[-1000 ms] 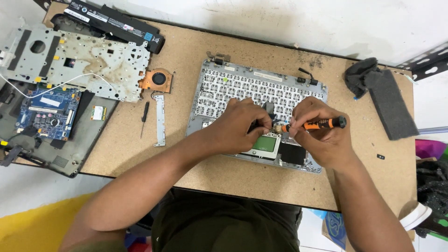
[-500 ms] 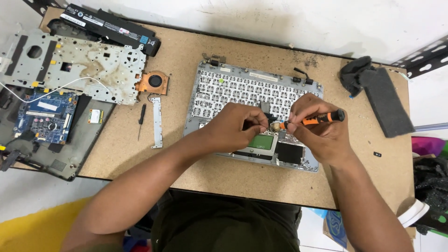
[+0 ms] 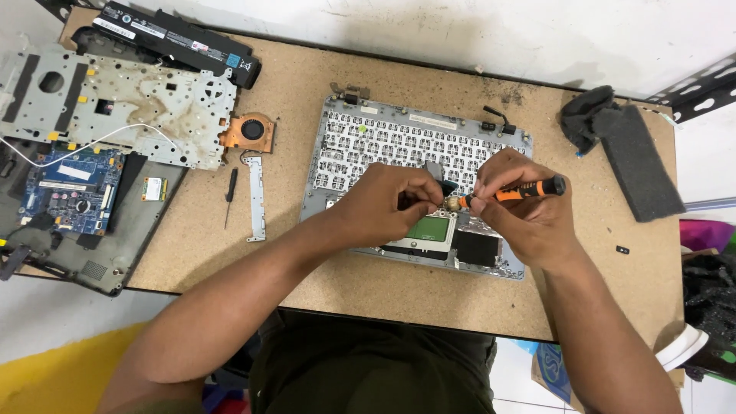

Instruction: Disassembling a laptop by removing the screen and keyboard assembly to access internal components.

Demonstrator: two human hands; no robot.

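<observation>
A tan particleboard desk (image 3: 368, 284) stands against a scuffed white wall, with a white floor and a yellow patch showing at the near left. In the middle of the desk lies an upturned grey laptop keyboard shell (image 3: 368, 146) with a small green board (image 3: 427, 228) set in its near part. The left hand (image 3: 387, 203) is pinched closed just over the shell's middle, beside that board. The right hand (image 3: 525, 211) is clenched around an orange-and-black screwdriver (image 3: 521, 190), its tip pointing left at the pinched fingers. At the far left are a stained metal chassis plate (image 3: 130, 107), a blue circuit board (image 3: 65, 188), a long black battery (image 3: 180, 38) and a copper fan (image 3: 249, 132). A dark foam block (image 3: 632, 157) lies at the far right.
</observation>
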